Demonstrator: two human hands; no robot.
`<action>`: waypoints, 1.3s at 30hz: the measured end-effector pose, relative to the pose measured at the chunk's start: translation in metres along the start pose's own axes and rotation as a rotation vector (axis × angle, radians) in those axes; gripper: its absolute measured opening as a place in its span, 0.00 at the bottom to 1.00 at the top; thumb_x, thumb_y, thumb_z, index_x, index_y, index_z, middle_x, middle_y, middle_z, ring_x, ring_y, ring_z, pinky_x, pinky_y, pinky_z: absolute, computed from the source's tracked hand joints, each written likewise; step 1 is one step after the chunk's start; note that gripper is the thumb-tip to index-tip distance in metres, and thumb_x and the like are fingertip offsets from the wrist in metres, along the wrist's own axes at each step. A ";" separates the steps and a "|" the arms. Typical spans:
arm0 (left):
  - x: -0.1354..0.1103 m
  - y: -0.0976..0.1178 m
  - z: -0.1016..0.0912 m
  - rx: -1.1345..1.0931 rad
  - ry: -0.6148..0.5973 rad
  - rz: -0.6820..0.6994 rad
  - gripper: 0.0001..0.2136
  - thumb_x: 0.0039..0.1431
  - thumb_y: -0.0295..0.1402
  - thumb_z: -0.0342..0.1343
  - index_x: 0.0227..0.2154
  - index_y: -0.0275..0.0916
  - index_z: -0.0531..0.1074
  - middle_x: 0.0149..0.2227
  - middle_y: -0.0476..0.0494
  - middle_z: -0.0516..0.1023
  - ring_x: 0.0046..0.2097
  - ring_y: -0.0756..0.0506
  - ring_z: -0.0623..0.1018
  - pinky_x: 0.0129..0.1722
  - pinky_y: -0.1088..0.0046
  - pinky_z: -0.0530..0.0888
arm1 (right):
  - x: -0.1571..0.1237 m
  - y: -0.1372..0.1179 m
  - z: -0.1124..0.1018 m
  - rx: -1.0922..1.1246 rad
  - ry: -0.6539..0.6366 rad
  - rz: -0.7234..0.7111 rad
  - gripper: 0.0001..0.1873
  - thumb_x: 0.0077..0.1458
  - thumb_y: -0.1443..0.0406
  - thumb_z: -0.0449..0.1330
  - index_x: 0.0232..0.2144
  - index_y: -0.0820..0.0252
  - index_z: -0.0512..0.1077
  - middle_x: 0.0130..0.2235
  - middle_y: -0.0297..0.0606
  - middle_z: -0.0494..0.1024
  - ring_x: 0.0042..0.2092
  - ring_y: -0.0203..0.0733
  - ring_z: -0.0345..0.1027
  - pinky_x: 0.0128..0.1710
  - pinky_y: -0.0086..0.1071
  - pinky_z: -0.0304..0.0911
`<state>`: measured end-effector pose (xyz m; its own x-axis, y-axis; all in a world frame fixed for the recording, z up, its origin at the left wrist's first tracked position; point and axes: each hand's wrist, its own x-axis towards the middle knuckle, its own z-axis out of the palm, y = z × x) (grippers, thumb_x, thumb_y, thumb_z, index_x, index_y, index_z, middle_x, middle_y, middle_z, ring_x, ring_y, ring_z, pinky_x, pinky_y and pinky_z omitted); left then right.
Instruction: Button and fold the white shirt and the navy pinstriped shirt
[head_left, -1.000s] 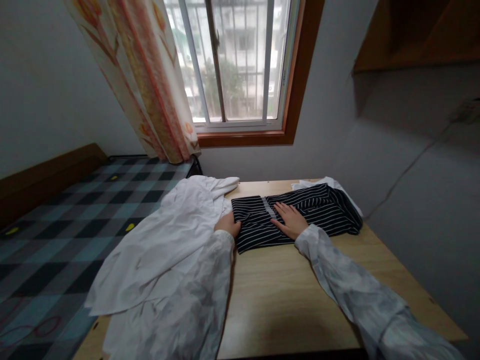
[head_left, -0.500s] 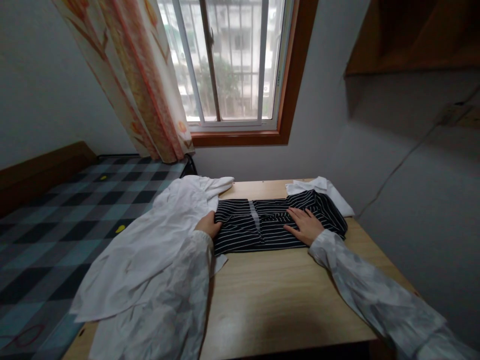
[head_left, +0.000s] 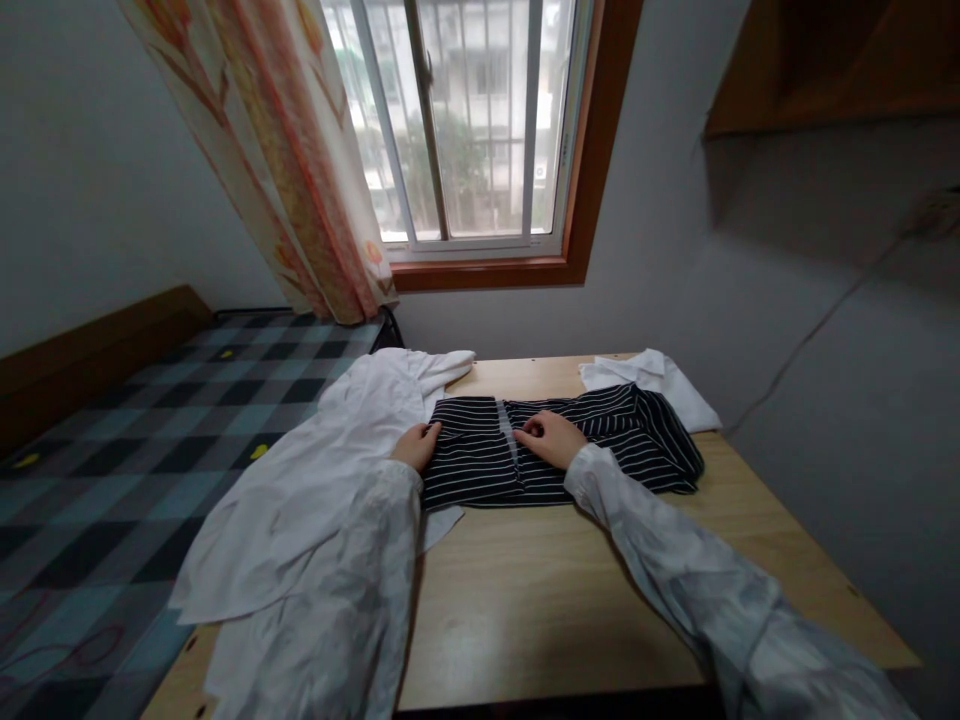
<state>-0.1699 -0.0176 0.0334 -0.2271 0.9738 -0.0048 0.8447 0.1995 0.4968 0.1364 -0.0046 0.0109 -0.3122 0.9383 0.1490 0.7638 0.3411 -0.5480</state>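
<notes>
A black garment with white stripes [head_left: 472, 460] lies folded flat across the table, with a narrow pale gap or band crossing it near the middle. At its left edge, my left hand [head_left: 416, 447] is closed on the cloth, the fingers partly hidden. My right hand [head_left: 553, 440] rests over the middle of the garment beside the pale band, fingers curled into a pinch at the fabric. The garment's right end is bunched and creased. A white garment [head_left: 337, 450] is spread to the left, under and beside my left forearm.
Folded white cloth [head_left: 667, 385] sits at the table's back right corner, partly behind the striped garment. The wooden table [head_left: 540, 600] stands against the wall below a window [head_left: 472, 130]. A bed with a checked cover [head_left: 150, 440] is at left; a wooden shelf [head_left: 832, 90] hangs upper right.
My right hand has moved left, from lying spread on the garment's right part to a pinch near the pale band. My left hand stays at the left edge. The view has shifted slightly.
</notes>
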 end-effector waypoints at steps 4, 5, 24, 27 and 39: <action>-0.017 0.005 0.008 0.141 -0.021 -0.009 0.14 0.75 0.43 0.47 0.46 0.41 0.75 0.46 0.35 0.86 0.50 0.35 0.85 0.47 0.63 0.75 | 0.021 -0.011 0.022 0.021 -0.048 0.107 0.26 0.48 0.39 0.74 0.33 0.52 0.81 0.32 0.35 0.83 0.34 0.45 0.76 0.35 0.34 0.64; -0.023 0.007 0.010 0.187 -0.011 0.002 0.15 0.76 0.43 0.46 0.49 0.42 0.74 0.46 0.34 0.86 0.49 0.35 0.85 0.46 0.63 0.75 | 0.026 -0.012 0.027 0.044 -0.051 0.119 0.26 0.46 0.39 0.75 0.33 0.52 0.80 0.32 0.35 0.83 0.34 0.45 0.75 0.35 0.34 0.63; -0.045 0.018 0.009 0.072 0.045 0.008 0.25 0.69 0.62 0.51 0.45 0.43 0.73 0.42 0.39 0.85 0.45 0.37 0.85 0.39 0.66 0.73 | 0.044 -0.012 0.017 0.362 0.085 0.057 0.10 0.62 0.64 0.64 0.45 0.59 0.82 0.44 0.40 0.87 0.45 0.48 0.80 0.52 0.39 0.72; -0.043 0.021 0.009 0.085 0.000 -0.002 0.25 0.68 0.62 0.51 0.41 0.43 0.74 0.39 0.41 0.85 0.44 0.38 0.84 0.38 0.67 0.71 | 0.030 0.009 0.010 0.345 0.062 0.077 0.12 0.59 0.64 0.68 0.45 0.60 0.83 0.45 0.42 0.87 0.47 0.50 0.81 0.54 0.41 0.73; -0.023 0.007 0.017 0.023 -0.089 0.092 0.11 0.68 0.43 0.59 0.41 0.40 0.75 0.42 0.39 0.85 0.45 0.39 0.83 0.43 0.68 0.73 | 0.059 0.018 0.012 0.361 0.066 0.397 0.30 0.53 0.45 0.74 0.46 0.60 0.78 0.46 0.48 0.86 0.48 0.53 0.81 0.50 0.39 0.74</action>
<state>-0.1502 -0.0368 0.0223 -0.1051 0.9938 -0.0371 0.8709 0.1100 0.4790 0.1252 0.0563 -0.0003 0.0062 0.9966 -0.0826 0.5694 -0.0714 -0.8190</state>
